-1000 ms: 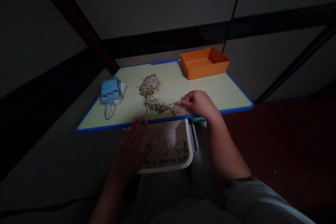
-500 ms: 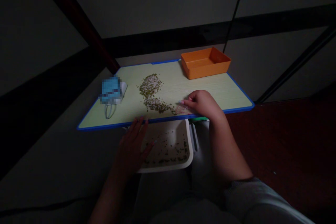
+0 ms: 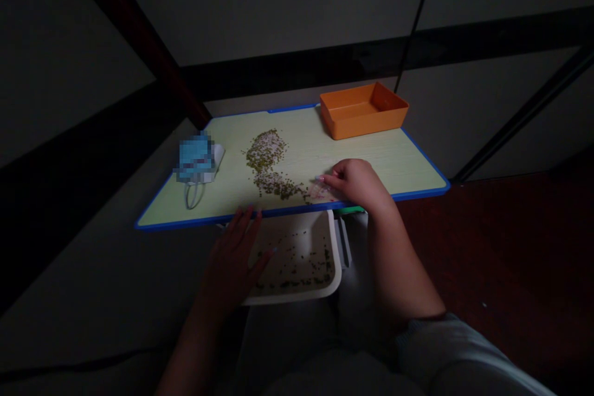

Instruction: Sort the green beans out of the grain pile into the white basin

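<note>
My right hand (image 3: 355,182) is closed in a pinch above the near part of the table. Under its fingertips shows a thin clear plastic piece (image 3: 319,191) with pink marks, whose kind I cannot make out. Just left of it spreads a pile of small green and whitish grains (image 3: 266,154), like mung beans mixed with rice, trailing toward the near edge. My left hand (image 3: 236,250) lies over the left side of a white tub (image 3: 335,281), fingers apart and fingertips near the table's edge. Small dark grains are scattered on the tub's floor.
The pale table (image 3: 232,198) has a blue rim. An orange tray (image 3: 366,120) stands at its back right. On the left lies a blue packet (image 3: 195,158), blurred out, with a white loop (image 3: 192,197). A dark-banded wall rises behind.
</note>
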The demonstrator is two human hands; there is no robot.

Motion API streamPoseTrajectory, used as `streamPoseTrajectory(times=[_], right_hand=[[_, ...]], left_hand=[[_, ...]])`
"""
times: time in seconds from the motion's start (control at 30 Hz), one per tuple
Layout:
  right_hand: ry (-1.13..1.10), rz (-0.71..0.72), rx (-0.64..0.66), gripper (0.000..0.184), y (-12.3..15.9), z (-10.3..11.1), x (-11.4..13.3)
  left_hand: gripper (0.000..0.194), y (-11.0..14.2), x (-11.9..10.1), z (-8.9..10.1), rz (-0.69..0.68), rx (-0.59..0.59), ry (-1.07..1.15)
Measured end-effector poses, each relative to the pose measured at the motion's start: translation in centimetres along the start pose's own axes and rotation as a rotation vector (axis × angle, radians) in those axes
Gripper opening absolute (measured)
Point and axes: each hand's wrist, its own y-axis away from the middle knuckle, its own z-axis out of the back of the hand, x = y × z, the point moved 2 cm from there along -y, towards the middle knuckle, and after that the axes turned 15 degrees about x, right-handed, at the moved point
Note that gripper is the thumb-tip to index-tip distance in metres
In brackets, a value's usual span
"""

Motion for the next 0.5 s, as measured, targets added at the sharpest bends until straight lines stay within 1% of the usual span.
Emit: streamPoseTrajectory(times=[0.27,0.5], right_hand=[[0.043,-0.101,-0.052,0.038,0.27,0.43,-0.4],[0.007,0.002,-0.01,0.04,0.21,0.1,0.17]], left_hand=[[0.073,-0.01,0.03,-0.06,-0.009,-0.012,0.017],[0.074,-0.04,0.08,-0.13,-0.009,-0.008,0.001]])
